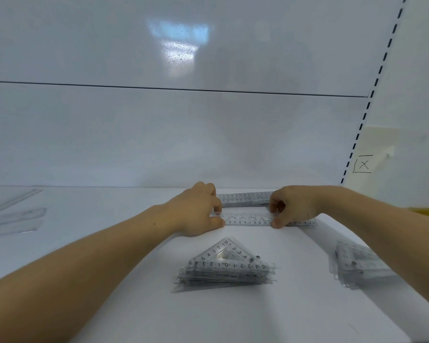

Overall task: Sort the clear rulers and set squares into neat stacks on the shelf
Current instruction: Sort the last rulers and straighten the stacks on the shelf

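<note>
My left grip (196, 210) and right grip (294, 206) pinched one ruler (248, 219). One ruler stack (245, 199) lay behind; one square stack (226, 268), one blurred stack (357, 266) nearer.

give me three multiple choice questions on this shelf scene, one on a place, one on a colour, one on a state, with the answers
1. Where is the set square stack relative to the single ruler?
A. nearer the camera
B. behind it, by the wall
C. on top of it

2. What colour is the shelf?
A. white
B. black
C. red

3. What state is the single ruler in?
A. untouched
B. pinched by both hands
C. propped upright against the wall

Answers:
1 A, the triangles lie in front of the ruler, closer to the viewer.
2 A, the surface is plain white.
3 B, the left hand and the right hand each pinch it.
</note>
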{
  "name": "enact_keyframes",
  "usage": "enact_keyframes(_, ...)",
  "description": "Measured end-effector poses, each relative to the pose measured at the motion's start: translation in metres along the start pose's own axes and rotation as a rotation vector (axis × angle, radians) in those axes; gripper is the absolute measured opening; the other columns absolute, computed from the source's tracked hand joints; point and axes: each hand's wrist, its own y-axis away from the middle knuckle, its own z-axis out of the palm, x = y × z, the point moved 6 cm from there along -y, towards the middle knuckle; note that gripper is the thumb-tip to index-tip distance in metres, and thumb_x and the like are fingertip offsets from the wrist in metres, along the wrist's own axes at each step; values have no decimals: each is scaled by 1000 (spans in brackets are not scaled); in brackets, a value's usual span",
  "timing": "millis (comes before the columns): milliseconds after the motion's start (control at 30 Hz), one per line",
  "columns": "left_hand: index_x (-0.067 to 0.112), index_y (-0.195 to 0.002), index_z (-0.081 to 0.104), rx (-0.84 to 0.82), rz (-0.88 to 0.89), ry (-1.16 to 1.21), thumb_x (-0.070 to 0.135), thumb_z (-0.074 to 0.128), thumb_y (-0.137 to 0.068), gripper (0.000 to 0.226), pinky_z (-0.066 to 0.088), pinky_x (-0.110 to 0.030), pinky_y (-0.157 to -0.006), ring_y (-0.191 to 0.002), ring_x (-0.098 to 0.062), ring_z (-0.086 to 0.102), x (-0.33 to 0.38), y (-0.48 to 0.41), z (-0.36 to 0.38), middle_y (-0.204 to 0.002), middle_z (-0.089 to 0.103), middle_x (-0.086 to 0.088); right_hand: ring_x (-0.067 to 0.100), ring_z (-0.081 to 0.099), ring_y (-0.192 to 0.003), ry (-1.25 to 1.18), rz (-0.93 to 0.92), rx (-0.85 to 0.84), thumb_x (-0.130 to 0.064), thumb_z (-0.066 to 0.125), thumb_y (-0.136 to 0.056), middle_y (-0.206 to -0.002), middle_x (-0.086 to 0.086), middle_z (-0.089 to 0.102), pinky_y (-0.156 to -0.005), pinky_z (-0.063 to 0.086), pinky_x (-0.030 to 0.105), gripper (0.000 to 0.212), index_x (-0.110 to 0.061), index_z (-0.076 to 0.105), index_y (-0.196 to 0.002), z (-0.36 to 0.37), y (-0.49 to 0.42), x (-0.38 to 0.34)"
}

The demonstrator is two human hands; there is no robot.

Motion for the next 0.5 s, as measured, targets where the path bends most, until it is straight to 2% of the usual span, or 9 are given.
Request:
enact_keyframes(133, 24, -116, 59, -30, -3, 26, 51, 50, -90, 38, 38, -30, -92, -107, -14, 38, 1, 3, 0, -104, 40, 6, 10, 50, -77, 10, -9, -36, -44, 70, -78, -85, -10, 55, -71, 42, 26, 24, -26, 53, -80, 3, 0, -1)
enact_keyframes(267, 24, -108, 59, -54, -19, 94, 49, 53, -90, 31, 40, -26, -86, -99, -11, 45, 2, 7, 0, -105, 48, 8, 10, 50, -72, 14, -31, -36, -41, 69, -79, -81, -7, 57, -67, 41, 25, 23, -21, 56, -80, 2, 3, -5)
enact_keyframes(333, 26, -96, 56, -72, -47, 141, 46, 55, -89, 22, 42, -26, -81, -94, -12, 51, 1, 7, 2, -104, 53, 8, 9, 49, -72, 11, -43, -13, -39, 70, -79, -81, -8, 55, -65, 39, 24, 22, -22, 55, -81, 1, 6, -6)
enact_keyframes(400, 28, -86, 49, -83, -72, 177, 43, 59, -88, 18, 40, -26, -72, -86, -13, 52, 0, 7, 2, -96, 55, 7, 7, 48, -71, -14, -51, 13, -38, 71, -78, -82, -10, 53, -64, 38, 23, 23, -24, 55, -85, 0, 7, -7)
enact_keyframes(500, 28, -89, 47, -91, -101, 203, 41, 60, -87, 19, 37, -24, -68, -82, -12, 51, -1, 6, 3, -93, 54, 8, 3, 48, -72, -11, -46, 41, -40, 70, -79, -84, -13, 51, -66, 38, 22, 31, -26, 56, -103, 1, 7, -7)
